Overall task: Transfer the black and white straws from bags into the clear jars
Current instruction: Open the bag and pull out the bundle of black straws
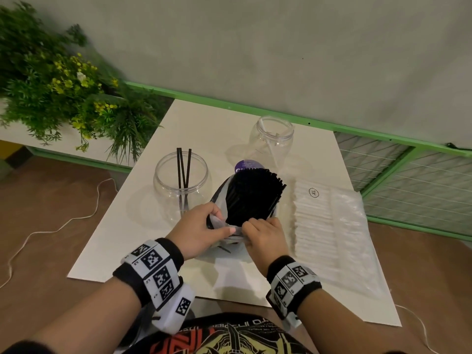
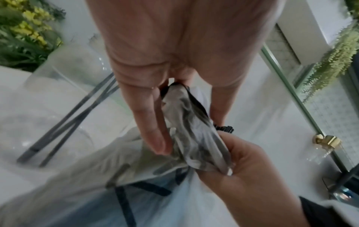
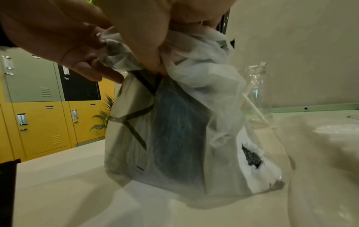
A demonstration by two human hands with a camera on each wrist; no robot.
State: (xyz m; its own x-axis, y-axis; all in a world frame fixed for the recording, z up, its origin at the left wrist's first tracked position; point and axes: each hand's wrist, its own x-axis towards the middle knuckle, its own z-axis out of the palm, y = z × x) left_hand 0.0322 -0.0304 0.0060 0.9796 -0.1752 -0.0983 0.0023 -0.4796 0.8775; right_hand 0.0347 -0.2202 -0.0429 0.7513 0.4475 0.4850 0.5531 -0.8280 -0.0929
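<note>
Yellow lockers (image 3: 48, 122) behind, hands (image 1: 201, 231) pinching bag (image 3: 174, 138)

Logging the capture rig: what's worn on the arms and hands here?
Both hands, left hand and right hand, are bare, no gloves. Each wrist carries a black wristband topped by a white block of black square fiducial markers; the right unit matches. Forearms are bare, no sleeves visible.

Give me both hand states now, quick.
Left hand: closed, pinching the bunched plastic of the black straw bag.
Right hand: closed, pinching the same bag's plastic beside the black straws.
</note>
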